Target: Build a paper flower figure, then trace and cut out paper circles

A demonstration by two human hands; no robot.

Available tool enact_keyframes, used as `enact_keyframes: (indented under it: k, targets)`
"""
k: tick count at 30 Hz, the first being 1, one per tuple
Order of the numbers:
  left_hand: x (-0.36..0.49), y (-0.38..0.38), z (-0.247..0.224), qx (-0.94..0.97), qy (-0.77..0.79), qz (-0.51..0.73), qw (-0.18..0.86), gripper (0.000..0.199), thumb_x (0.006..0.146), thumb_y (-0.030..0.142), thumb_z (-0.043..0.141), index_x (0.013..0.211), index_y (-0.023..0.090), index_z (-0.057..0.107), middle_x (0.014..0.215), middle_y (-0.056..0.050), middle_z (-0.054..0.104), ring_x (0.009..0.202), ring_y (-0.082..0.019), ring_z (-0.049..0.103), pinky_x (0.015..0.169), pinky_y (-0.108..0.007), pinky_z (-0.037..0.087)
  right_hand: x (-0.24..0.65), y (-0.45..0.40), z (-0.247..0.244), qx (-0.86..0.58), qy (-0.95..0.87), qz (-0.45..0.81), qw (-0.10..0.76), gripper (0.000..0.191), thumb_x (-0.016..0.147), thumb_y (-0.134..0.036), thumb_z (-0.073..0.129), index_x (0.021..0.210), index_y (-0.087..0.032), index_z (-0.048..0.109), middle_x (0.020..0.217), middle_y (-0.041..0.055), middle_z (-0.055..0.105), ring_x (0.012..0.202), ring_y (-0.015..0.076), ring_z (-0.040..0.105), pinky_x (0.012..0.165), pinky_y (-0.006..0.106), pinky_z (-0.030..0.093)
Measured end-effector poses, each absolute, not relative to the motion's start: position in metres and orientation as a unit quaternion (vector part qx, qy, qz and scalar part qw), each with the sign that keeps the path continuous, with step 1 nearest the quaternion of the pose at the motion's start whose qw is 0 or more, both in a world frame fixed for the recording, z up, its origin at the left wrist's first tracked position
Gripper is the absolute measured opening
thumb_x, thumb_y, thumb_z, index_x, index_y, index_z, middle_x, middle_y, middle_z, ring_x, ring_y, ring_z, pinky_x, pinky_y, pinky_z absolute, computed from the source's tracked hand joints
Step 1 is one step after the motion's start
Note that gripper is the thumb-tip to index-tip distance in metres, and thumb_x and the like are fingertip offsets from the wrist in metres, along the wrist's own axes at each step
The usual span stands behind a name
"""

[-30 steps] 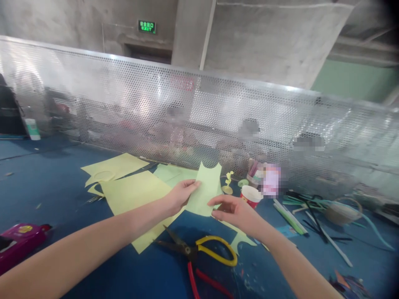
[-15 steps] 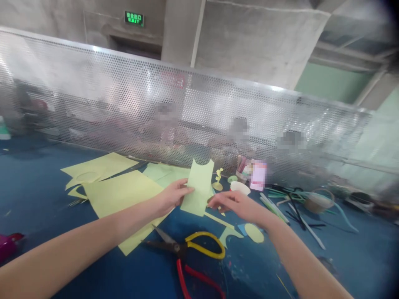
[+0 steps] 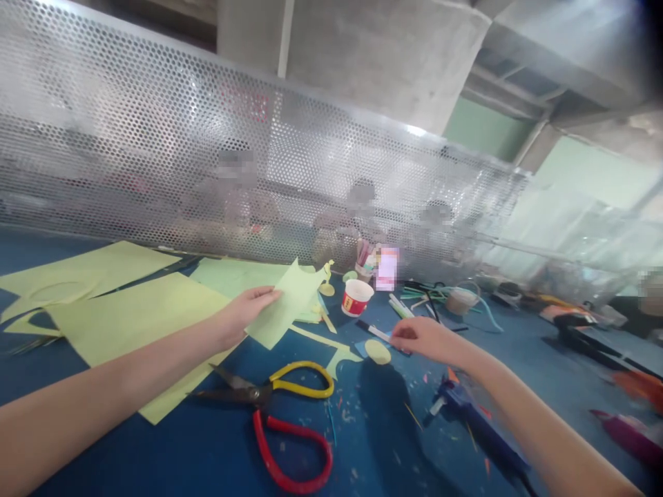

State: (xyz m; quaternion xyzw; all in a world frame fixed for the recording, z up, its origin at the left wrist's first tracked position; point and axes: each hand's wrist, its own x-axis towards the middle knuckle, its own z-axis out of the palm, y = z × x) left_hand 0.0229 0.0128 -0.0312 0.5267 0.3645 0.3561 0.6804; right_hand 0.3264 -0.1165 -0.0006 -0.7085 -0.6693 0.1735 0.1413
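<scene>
Between its thumb and fingers, my left hand (image 3: 253,310) holds a pale green paper piece (image 3: 284,304) with a curved notch at its top. My right hand (image 3: 422,338) pinches the light end of a dark-capped pen (image 3: 376,333), beside a yellow oval (image 3: 378,352) on blue paper. Large yellow-green sheets (image 3: 135,317) lie under and left of my left forearm. Scissors (image 3: 259,395) with one yellow and one red handle rest with blades apart in front of me.
A red and white paper cup (image 3: 357,298) stands beyond my hands, near a phone (image 3: 387,268). A blue glue gun (image 3: 481,428) lies beside my right forearm. Pipe cleaners (image 3: 484,307) and a perforated metal screen (image 3: 311,166) are farther back.
The view has turned right. My right hand has moved away from the paper piece to the right and taken hold of the pen. My left hand keeps the paper, now more tilted.
</scene>
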Motion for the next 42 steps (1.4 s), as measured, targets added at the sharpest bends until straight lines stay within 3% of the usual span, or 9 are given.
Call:
enact_keyframes:
  k: [6, 13, 18, 23, 30, 34, 36, 38, 42]
  targets:
    - [0.016, 0.019, -0.041, 0.569, 0.336, 0.342, 0.669, 0.029, 0.074, 0.036, 0.065, 0.097, 0.018, 0.067, 0.077, -0.004, 0.072, 0.063, -0.016, 0.065, 0.056, -0.022, 0.049, 0.21, -0.139, -0.024, -0.596, -0.736, 0.254, 0.198, 0.046, 0.071, -0.046, 0.065, 0.109, -0.022, 0.057, 0.106, 0.0056, 0.061, 0.093, 0.0206, 0.057, 0.082, 0.031, 0.044]
    - [0.007, 0.018, -0.034, 0.587, 0.331, 0.324, 0.664, 0.031, 0.074, 0.038, 0.065, 0.095, 0.015, 0.069, 0.075, -0.007, 0.072, 0.062, -0.018, 0.065, 0.056, -0.025, 0.048, 0.158, -0.135, -0.034, -0.601, -0.773, 0.171, 0.112, 0.027, 0.078, -0.032, 0.06, 0.099, -0.016, 0.056, 0.102, 0.0098, 0.056, 0.096, 0.0261, 0.051, 0.082, 0.039, 0.041]
    - [0.0, 0.026, -0.033, 0.586, 0.341, 0.341, 0.651, 0.031, 0.072, 0.038, 0.066, 0.093, 0.016, 0.069, 0.076, -0.007, 0.072, 0.064, -0.018, 0.066, 0.057, -0.025, 0.048, 0.154, -0.14, -0.03, -0.61, -0.76, 0.206, 0.086, 0.048, 0.074, -0.05, 0.058, 0.107, -0.016, 0.053, 0.112, 0.0143, 0.051, 0.103, 0.0303, 0.047, 0.086, 0.041, 0.038]
    - [-0.006, 0.034, -0.031, 0.578, 0.352, 0.359, 0.642, 0.03, 0.07, 0.038, 0.068, 0.09, 0.016, 0.07, 0.077, -0.007, 0.072, 0.066, -0.019, 0.066, 0.059, -0.025, 0.048, 0.152, -0.144, -0.036, -0.645, -0.735, 0.196, 0.079, 0.042, 0.055, -0.036, 0.069, 0.088, -0.016, 0.053, 0.099, 0.013, 0.054, 0.093, 0.03, 0.048, 0.079, 0.039, 0.039]
    - [-0.015, 0.055, -0.028, 0.513, 0.387, 0.469, 0.606, 0.032, 0.066, 0.037, 0.071, 0.09, 0.015, 0.067, 0.078, -0.005, 0.072, 0.069, -0.018, 0.066, 0.062, -0.024, 0.049, 0.181, -0.147, -0.015, -0.641, -0.669, 0.34, 0.161, 0.018, 0.068, -0.03, 0.058, 0.077, -0.021, 0.045, 0.074, -0.0001, 0.052, 0.064, 0.0145, 0.047, 0.059, 0.027, 0.037]
    - [-0.02, 0.072, -0.033, 0.456, 0.411, 0.534, 0.581, 0.025, 0.071, 0.032, 0.066, 0.091, 0.016, 0.063, 0.075, -0.002, 0.07, 0.065, -0.013, 0.064, 0.061, -0.022, 0.048, 0.198, -0.129, -0.023, -0.562, -0.58, 0.487, 0.331, 0.036, 0.069, -0.048, 0.064, 0.091, -0.023, 0.047, 0.072, -0.003, 0.047, 0.063, 0.0122, 0.044, 0.065, 0.027, 0.041]
    - [-0.02, 0.074, -0.032, 0.45, 0.406, 0.533, 0.59, 0.021, 0.073, 0.03, 0.064, 0.087, 0.016, 0.063, 0.073, -0.002, 0.07, 0.062, -0.013, 0.064, 0.06, -0.021, 0.048, 0.205, -0.116, -0.031, -0.532, -0.491, 0.547, 0.421, 0.046, 0.064, -0.063, 0.06, 0.081, -0.023, 0.048, 0.063, -0.004, 0.043, 0.057, 0.0117, 0.041, 0.065, 0.029, 0.043]
    - [-0.018, 0.069, -0.027, 0.465, 0.388, 0.507, 0.613, 0.018, 0.073, 0.03, 0.065, 0.083, 0.016, 0.065, 0.072, -0.002, 0.07, 0.061, -0.013, 0.064, 0.059, -0.021, 0.049, 0.209, -0.106, -0.037, -0.518, -0.444, 0.586, 0.438, 0.055, 0.06, -0.076, 0.049, 0.073, -0.023, 0.046, 0.055, -0.005, 0.037, 0.049, 0.0111, 0.039, 0.064, 0.034, 0.047]
    - [-0.011, 0.047, -0.016, 0.519, 0.347, 0.401, 0.671, 0.023, 0.068, 0.031, 0.071, 0.084, 0.014, 0.068, 0.072, -0.006, 0.071, 0.059, -0.018, 0.065, 0.054, -0.026, 0.051, 0.212, -0.101, -0.043, -0.52, -0.423, 0.618, 0.41, 0.06, 0.062, -0.079, 0.041, 0.079, -0.023, 0.053, 0.056, -0.004, 0.039, 0.047, 0.011, 0.044, 0.066, 0.036, 0.05]
